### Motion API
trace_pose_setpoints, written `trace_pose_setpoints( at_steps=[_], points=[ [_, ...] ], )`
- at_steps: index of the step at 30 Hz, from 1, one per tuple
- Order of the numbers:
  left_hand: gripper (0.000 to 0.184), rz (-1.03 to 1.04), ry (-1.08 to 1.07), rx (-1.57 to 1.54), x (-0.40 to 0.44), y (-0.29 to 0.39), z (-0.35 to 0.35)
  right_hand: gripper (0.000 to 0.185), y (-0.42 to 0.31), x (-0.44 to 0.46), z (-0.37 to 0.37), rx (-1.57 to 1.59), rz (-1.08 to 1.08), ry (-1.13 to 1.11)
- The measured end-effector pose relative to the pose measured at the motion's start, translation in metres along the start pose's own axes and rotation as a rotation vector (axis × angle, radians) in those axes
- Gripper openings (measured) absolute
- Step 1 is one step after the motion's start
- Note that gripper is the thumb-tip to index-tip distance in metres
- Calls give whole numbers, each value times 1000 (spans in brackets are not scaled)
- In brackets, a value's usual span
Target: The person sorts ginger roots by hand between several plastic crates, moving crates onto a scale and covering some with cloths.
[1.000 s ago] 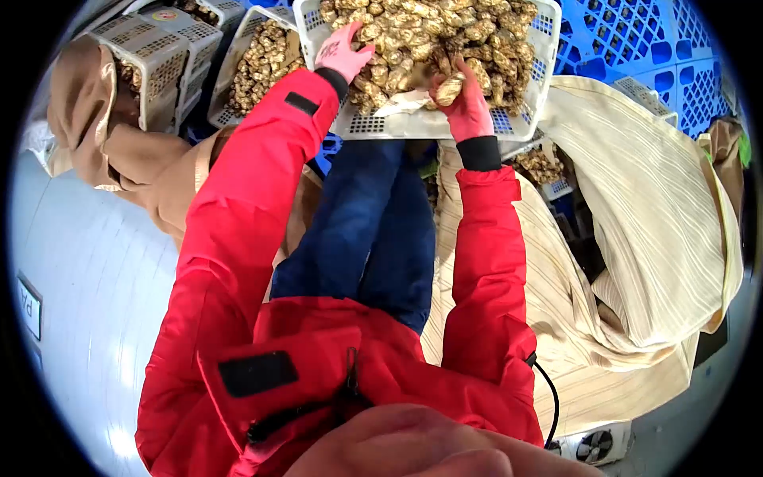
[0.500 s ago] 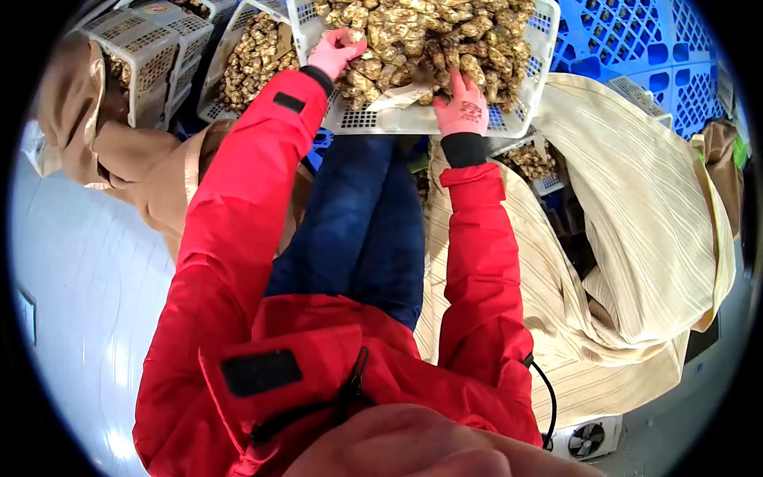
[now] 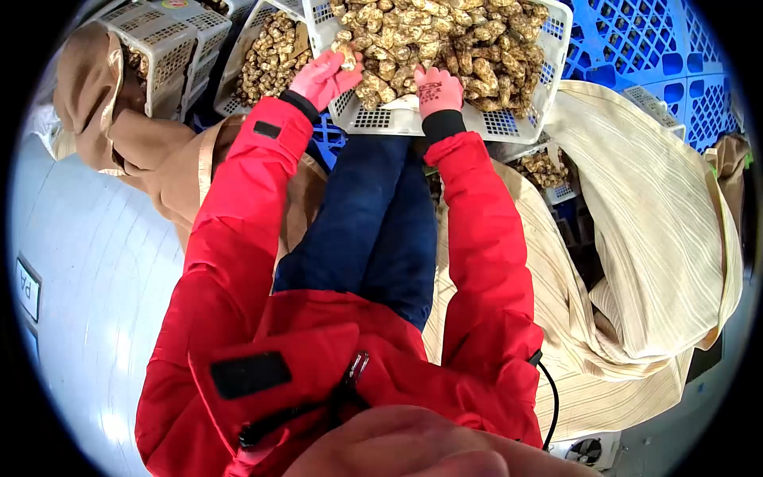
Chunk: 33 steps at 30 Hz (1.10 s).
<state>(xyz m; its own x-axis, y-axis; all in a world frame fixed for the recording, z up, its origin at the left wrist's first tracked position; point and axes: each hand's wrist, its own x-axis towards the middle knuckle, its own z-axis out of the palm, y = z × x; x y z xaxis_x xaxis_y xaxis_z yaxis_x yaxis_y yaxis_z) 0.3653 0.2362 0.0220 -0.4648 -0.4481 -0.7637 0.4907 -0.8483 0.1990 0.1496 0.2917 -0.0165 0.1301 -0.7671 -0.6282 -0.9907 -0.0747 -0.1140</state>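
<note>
A white plastic crate [image 3: 381, 119] full of knobby brown-and-cream tubers [image 3: 477, 48] stands at the top of the view, in front of my legs. My left hand [image 3: 322, 79], in a pink glove, is at its near left corner, with fingers closed around one tuber [image 3: 345, 52]. My right hand [image 3: 437, 90], in a matching glove with dark print, is over the crate's near edge with its fingers curled in at the tubers. Its fingertips are hidden, so what they hold cannot be made out. Beside it lies a pale slip [image 3: 404, 102], partly covered.
Another crate of tubers [image 3: 274, 63] stands on the left, beside stacked white crates [image 3: 163, 48]. Blue plastic crates [image 3: 624, 36] rise at the back right. A brown blanket [image 3: 155, 155] drapes on the left, a cream striped cloth [image 3: 644, 238] on the right.
My left hand has drawn back toward the crate's corner with a tuber in its fingers. My right hand has moved left along the near edge, and its spread fingers have curled in.
</note>
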Motion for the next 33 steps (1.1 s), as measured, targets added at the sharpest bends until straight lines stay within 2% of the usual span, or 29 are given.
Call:
trace_pose_setpoints(
  at_steps=[3, 4, 6, 7, 8, 10, 12, 14, 16, 18, 19, 22, 23, 26, 27, 28, 30, 32, 33],
  points=[
    [41, -11, -115, -34, -10, -2, 14, 15, 5, -10, -6, 21, 2, -65],
    [41, -11, -117, -59, -15, -2, 23, 22, 9, -11, -9, 96, 79, -175],
    [42, -5, -127, -109, -22, 0, 37, 28, 19, -29, -15, 284, 104, -101],
    [42, -22, -159, -181, -23, 0, 36, 34, 26, -37, -6, 555, 72, 4],
    [41, -20, -154, -182, -24, 0, 33, 36, 36, -42, 3, 1047, 165, -272],
    [40, -20, -142, -186, -24, -2, 24, 35, 44, -64, -2, 1698, 260, -314],
    [36, -6, -147, -189, -18, -5, 9, 40, 50, -82, -4, 2202, 172, -479],
    [35, -10, -94, -118, -15, -5, 4, 43, 48, -92, -11, 2410, -18, -559],
    [34, -24, 65, -107, -10, -10, -4, 44, 33, -87, -26, 2303, -66, -541],
    [30, 38, 355, 54, -4, -21, -21, 39, 22, -69, -13, 2126, -70, -465],
    [33, 71, 429, 129, -2, -25, -26, 37, 16, -66, -15, 2162, -26, -416],
    [34, 89, 461, 181, 0, -38, -22, 36, 22, -66, -16, 2167, 141, -342],
    [33, 34, 459, 250, 0, -44, -17, 36, 23, -67, -15, 2157, 202, -335],
    [34, -99, 369, 353, -5, -65, -9, 42, 37, -72, 10, 1412, 351, -41],
    [34, -109, 349, 367, -5, -78, -20, 45, 42, -77, -2, 829, 234, 179],
    [35, -119, 332, 381, -7, -83, -15, 43, 41, -75, -14, 478, 248, 406],
    [35, -184, 401, 405, -14, -93, -15, 40, 27, -63, -39, 452, 245, 374],
    [35, -191, 420, 353, -22, -102, -22, 37, 1, -41, -34, 438, 194, 142],
    [34, -193, 404, 326, -24, -106, -32, 37, -13, -26, -21, 448, 191, 117]
  ],
)
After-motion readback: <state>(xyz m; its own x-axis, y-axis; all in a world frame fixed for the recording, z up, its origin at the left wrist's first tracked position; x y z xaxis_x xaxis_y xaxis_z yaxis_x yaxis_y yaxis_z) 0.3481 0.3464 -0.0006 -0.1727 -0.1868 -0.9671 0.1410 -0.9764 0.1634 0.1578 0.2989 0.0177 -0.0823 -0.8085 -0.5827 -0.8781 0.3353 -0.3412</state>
